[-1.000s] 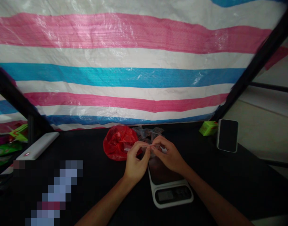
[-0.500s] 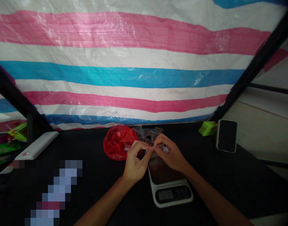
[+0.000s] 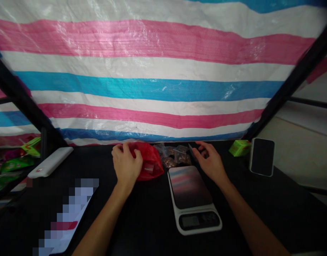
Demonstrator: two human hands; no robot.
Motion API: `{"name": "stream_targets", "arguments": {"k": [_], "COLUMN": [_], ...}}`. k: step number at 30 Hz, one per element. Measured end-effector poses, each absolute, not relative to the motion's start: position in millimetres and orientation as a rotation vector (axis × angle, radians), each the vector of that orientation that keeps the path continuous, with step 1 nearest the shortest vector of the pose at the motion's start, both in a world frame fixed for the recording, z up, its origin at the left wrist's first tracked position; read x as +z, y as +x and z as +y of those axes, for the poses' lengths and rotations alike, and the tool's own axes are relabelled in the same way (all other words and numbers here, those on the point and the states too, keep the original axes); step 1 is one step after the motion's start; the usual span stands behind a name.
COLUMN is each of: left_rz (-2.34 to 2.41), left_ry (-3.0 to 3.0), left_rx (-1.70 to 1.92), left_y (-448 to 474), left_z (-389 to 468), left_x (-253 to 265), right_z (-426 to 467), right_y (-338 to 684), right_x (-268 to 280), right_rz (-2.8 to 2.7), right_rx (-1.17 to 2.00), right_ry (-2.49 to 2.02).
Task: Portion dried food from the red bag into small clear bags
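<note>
My left hand (image 3: pixel 127 163) is at the left side of a red plastic bag (image 3: pixel 152 156), its fingers bent over and gripping the bag's edge. A small clear packet (image 3: pixel 149 168) shows inside the bag's opening. My right hand (image 3: pixel 210 161) is beyond the scale's right side, with thumb and forefinger apart. Its thumb is beside a thin greyish edge (image 3: pixel 191 151), perhaps plastic, at the right of several small clear zip bags (image 3: pixel 181 155) with brownish contents. In front of these bags lies a white kitchen scale (image 3: pixel 190 186) with nothing on its dark plate.
A green box (image 3: pixel 240 148) and a dark-faced device with a pale rim (image 3: pixel 262 156) stand at the right. To the left are a long white object (image 3: pixel 51 162) and a partly pixelated flat object (image 3: pixel 72 224). A striped sheet (image 3: pixel 152 89) hangs behind the black table.
My hands have separated from their shared pinch above the scale. The left went left onto the red bag; the right moved right, beside the zip bags. The scale's plate is now uncovered.
</note>
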State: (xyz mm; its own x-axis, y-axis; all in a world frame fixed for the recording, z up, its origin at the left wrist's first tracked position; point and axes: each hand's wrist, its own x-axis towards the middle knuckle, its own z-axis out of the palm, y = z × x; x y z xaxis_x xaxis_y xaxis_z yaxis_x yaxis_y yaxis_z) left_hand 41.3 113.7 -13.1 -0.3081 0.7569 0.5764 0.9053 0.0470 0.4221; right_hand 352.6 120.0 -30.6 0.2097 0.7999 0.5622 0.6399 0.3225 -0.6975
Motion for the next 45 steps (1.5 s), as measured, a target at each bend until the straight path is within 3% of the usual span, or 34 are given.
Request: {"name": "stream_targets", "arguments": {"k": [4, 11, 18, 31, 39, 45], "left_rz": [-2.341, -2.431, -2.163, -2.075, -1.426, -1.566], "left_ry": [-1.787, -2.210, -2.237, -2.202, -2.778, -2.985], "left_rx": [-0.493, -0.199, -0.449, -0.641, -1.087, -0.707], "left_y": [31.7, 31.3, 7.2, -8.0, 7.2, 12.5], "left_z": [108.3, 92.7, 110.5, 106.8, 97.3, 98.7], "left_x": [-12.6, -4.5, -3.0, 12.6, 21.5, 8.2], "right_z": [107.2, 115.2, 154.4, 104.8, 81.4, 74.7], "right_y": [333.1, 248.3, 188.4, 200.7, 188.8, 185.9], "right_x": [-26.4, 9.4, 23.7, 57.5, 67.3, 35.4], "right_rz": [-1.752, -2.206, -2.657, -2.505, -2.508, -2.626], "right_rx": [0.218, 0.176, 0.017, 0.092, -0.221, 0.280], "right_ry": [-1.279, -1.039, -1.185, -1.812, -1.608, -1.603]}}
